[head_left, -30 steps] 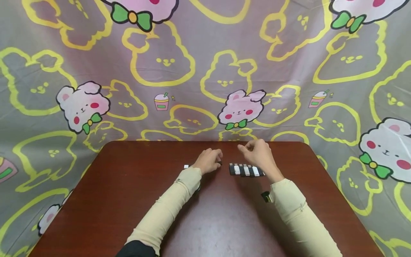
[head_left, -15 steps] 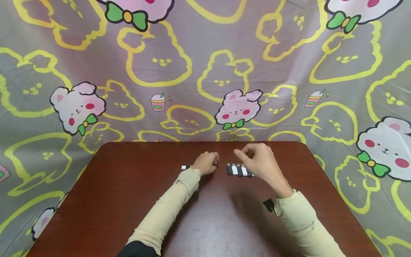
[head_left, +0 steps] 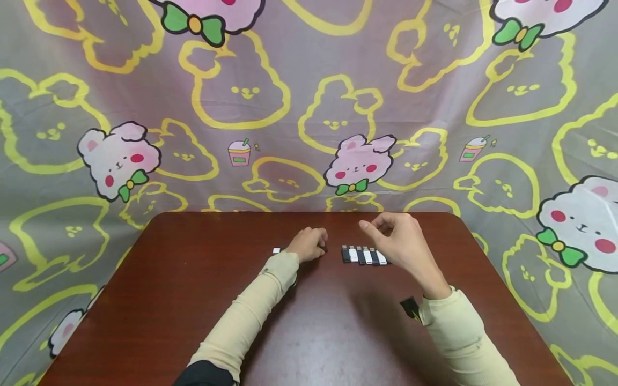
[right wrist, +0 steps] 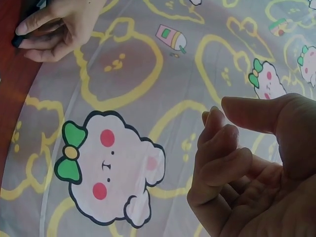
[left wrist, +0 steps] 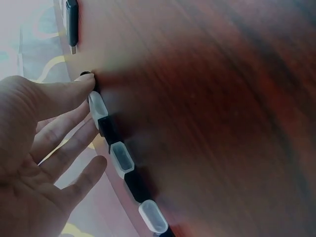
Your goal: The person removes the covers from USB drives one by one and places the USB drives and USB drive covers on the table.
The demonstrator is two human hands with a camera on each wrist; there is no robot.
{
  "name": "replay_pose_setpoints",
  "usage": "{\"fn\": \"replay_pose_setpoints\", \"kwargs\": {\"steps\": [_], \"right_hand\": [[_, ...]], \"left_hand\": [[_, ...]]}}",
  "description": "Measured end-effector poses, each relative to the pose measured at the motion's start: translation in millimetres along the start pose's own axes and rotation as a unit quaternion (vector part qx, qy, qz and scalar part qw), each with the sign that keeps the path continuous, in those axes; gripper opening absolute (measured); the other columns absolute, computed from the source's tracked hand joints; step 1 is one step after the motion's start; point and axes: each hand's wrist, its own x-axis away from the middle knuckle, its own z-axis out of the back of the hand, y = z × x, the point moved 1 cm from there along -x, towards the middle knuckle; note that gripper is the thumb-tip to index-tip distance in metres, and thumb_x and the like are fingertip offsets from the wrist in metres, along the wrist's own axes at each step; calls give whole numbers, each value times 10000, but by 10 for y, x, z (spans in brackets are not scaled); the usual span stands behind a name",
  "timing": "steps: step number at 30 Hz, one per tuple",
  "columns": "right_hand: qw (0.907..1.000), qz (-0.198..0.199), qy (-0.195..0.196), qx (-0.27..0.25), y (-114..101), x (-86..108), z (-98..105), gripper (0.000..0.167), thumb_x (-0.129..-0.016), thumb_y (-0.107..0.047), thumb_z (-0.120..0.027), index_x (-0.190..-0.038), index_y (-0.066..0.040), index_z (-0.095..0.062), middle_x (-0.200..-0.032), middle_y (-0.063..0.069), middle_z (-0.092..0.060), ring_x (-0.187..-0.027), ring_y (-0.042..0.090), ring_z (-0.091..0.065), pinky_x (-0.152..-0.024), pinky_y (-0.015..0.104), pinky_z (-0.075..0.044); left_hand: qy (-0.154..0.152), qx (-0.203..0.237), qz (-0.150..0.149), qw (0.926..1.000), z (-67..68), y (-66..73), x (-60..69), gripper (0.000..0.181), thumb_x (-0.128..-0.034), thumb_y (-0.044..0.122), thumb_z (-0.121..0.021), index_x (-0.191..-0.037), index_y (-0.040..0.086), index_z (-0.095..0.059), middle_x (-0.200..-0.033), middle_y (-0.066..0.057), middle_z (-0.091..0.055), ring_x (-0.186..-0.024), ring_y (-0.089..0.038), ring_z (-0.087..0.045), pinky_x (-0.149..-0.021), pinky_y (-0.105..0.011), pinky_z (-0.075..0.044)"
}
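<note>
My left hand [head_left: 307, 244] rests at the far part of the table, at one end of a row of small black and white caps [left wrist: 122, 157]. Its thumb and forefinger pinch the black end cap [left wrist: 86, 73], mostly covered by the fingertips; the other fingers lie along the row. To the right stands a line of black and white USB flash drives [head_left: 362, 255], metal plugs pointing away from me. My right hand [head_left: 398, 238] hovers above their right end. Its fingers are loosely curled, and the right wrist view shows nothing held between thumb and fingers.
The brown wooden table [head_left: 193, 300] reaches back to a patterned cloth [head_left: 270, 107] hanging behind it. A small black item with a yellow mark [head_left: 411, 308] shows beside the right sleeve; what it is I cannot tell.
The right hand has moved slightly right and lower over the flash drives, its fingers still loosely curled. The left hand stays by the caps. The head view has shifted a little.
</note>
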Motion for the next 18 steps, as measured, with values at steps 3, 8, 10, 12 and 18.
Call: {"fn": "replay_pose_setpoints", "kwargs": {"steps": [3,8,10,12,18], "right_hand": [[10000,-8,-14,21,13,-6,14,259,-932,-337,-737,-819,-104,-743,-642,41,-622,-588,186,-545,-534,305,-438],[10000,-37,24,31,25,-8,22,258,-932,-317,-739,-838,-77,-746,-660,51,-640,-599,201,-553,-531,304,-439],[10000,-50,12,34,23,-13,26,260,-931,-318,-739,-842,-74,-746,-666,50,-651,-605,199,-562,-541,304,-446],[9999,-82,42,66,25,-16,51,262,-934,-325,-733,-847,-77,-746,-671,48,-660,-611,191,-569,-554,305,-451],[9953,187,843,434,19,-15,139,242,-934,-296,-730,-837,-75,-738,-681,56,-702,-630,176,-604,-600,308,-447]], "left_hand": [[5,59,-14,10000,7,-8,2,256,-870,105,-788,-1097,90,-671,-1021,-36,-761,-991,-238,-711,-890,-379,-562],[46,44,-34,10000,4,-46,0,258,-856,88,-787,-1089,88,-675,-1005,-29,-767,-982,-233,-714,-887,-379,-562],[-9,39,-23,10000,10,-72,12,266,-850,95,-792,-1088,89,-674,-1005,-25,-771,-983,-230,-715,-891,-377,-560],[-38,113,-45,9999,22,-82,12,278,-848,106,-797,-1097,88,-673,-1024,-33,-770,-996,-231,-712,-902,-381,-557],[766,-79,-263,9967,195,-66,92,266,-937,175,-716,-1177,72,-662,-1143,-93,-733,-1094,-275,-672,-965,-429,-534]]}}
